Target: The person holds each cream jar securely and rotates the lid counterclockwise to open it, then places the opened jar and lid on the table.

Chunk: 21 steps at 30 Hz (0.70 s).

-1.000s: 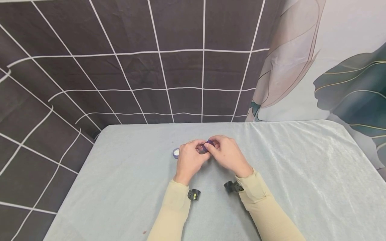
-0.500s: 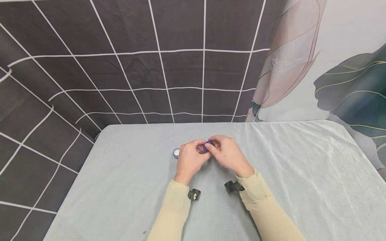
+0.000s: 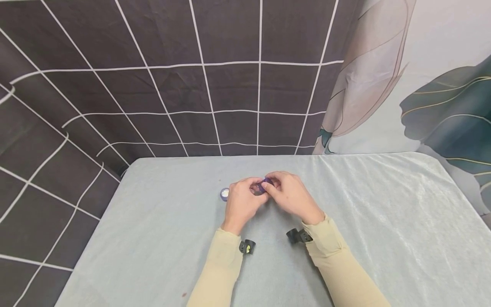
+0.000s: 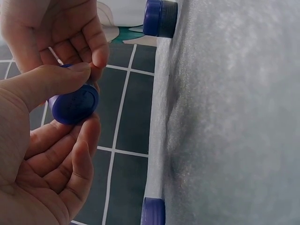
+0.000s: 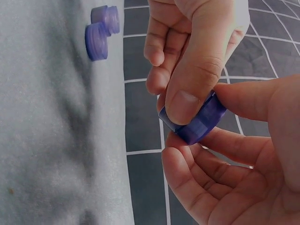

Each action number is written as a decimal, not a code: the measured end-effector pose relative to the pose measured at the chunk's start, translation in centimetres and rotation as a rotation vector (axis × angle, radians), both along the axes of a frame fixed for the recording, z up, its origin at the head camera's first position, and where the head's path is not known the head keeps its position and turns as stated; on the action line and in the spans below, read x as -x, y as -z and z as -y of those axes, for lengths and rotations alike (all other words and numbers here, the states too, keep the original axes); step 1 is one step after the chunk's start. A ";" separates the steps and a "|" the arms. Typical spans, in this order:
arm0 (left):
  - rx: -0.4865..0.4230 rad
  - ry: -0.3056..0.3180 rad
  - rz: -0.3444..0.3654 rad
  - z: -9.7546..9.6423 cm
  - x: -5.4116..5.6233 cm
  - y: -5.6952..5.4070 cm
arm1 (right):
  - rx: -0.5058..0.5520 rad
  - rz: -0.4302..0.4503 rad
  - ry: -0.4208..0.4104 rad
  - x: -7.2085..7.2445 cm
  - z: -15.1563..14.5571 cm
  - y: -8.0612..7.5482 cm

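A small, round, blue-purple plastic container [image 3: 266, 185] is held up off the pale grey-blue velvety cloth [image 3: 153, 238], between the person's two hands. The left hand [image 3: 242, 204] pinches it, thumb laid across it and fingers beneath; the right hand [image 3: 293, 198] pinches the opposite side between thumb and fingers. Whether it is one piece or a jar with its lid on, I cannot tell. It looks light, and its wall seems stiff enough to take a firm pinch without denting; cracking seems unlikely under finger pressure. The smooth, glossy surface may slip or roll, so the best hold is probably thumb and fingertips opposed across the curved side wall, rather than on the flat face. On the cloth, just beside the left hand, sits a small round blue container with a white top [image 3: 224, 194], likely just as light and easily knocked.
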State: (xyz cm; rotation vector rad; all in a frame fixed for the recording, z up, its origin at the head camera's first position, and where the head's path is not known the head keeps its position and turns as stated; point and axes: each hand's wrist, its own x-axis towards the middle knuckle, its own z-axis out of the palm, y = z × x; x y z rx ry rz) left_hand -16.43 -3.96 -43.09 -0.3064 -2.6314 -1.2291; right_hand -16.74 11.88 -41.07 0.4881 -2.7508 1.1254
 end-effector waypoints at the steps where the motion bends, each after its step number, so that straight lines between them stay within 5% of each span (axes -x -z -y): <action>1: -0.001 0.000 0.002 0.0 0.0 0.0 | -0.002 0.000 -0.002 0.0 0.0 0.0; 21: -0.001 0.009 -0.004 0.0 0.1 0.0 | -0.022 -0.011 -0.039 0.1 -0.2 -0.1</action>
